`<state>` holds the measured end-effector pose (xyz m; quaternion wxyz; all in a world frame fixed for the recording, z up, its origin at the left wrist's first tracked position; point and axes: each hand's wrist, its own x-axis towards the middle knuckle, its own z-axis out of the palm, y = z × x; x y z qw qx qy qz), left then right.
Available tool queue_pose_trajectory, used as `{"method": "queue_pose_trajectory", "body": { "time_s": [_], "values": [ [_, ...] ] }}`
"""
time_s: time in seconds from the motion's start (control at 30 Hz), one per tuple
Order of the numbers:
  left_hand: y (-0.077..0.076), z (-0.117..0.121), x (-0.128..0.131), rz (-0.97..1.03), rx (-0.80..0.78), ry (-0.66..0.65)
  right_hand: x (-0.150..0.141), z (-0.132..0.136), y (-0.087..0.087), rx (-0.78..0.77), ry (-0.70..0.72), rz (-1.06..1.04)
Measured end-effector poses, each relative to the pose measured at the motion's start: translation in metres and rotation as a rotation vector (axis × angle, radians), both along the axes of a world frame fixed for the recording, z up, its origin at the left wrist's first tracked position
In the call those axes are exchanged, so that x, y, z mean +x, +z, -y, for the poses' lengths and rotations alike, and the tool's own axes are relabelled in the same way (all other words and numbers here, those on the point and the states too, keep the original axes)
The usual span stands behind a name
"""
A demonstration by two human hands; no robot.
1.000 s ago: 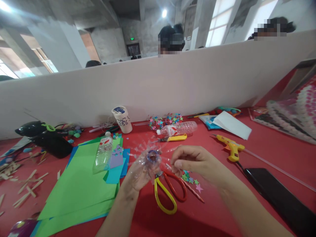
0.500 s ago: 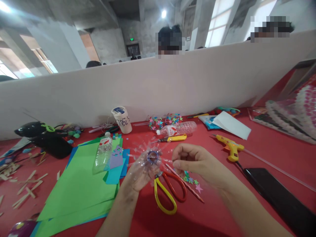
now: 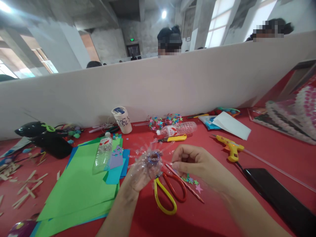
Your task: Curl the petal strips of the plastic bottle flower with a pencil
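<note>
My left hand [image 3: 139, 174] is closed around a clear plastic bottle top [image 3: 153, 166], its wall cut into thin strips that fan outward. A blue-purple ring shows at its middle. The thumb and fingertips of my right hand [image 3: 191, 159] are pinched together at the right side of the fan, by the strip ends; whether a strip lies between them is too fine to be sure. Just below the bottle top lie scissors [image 3: 165, 197] with one yellow and one red handle. Beside them are a pink pencil-like stick [image 3: 190, 187] and small coloured stars [image 3: 191, 180].
Green sheets [image 3: 81, 184] and a clear bottle [image 3: 102, 153] lie left. Behind my hands are a yellow cutter [image 3: 176, 138], another bottle [image 3: 182, 128] and a paper cup [image 3: 121, 120]. A yellow glue gun [image 3: 230, 148] and black phone-like slab [image 3: 276, 194] lie right. A white partition [image 3: 148, 89] stands behind.
The bottle top has turned slightly in my left hand, so its ring and strips sit at a different angle. My right hand stays nearly where it was, still pinched.
</note>
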<state>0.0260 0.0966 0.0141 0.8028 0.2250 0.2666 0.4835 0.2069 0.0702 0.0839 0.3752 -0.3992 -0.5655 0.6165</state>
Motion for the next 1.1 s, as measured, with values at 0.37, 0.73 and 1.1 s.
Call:
{"method": "queue_pose_trajectory", "body": {
  "time_s": [0.37,0.73,1.1],
  "values": [
    [0.004,0.002,0.0,0.057,-0.064,-0.046,-0.001,0.0,-0.005,0.044,-0.032,-0.044],
    [0.006,0.004,0.001,0.021,-0.118,-0.017,-0.001,0.009,0.004,0.158,0.006,0.043],
    [0.0,-0.002,-0.008,0.074,-0.12,-0.131,0.004,0.01,0.003,0.312,-0.075,0.224]
  ]
}}
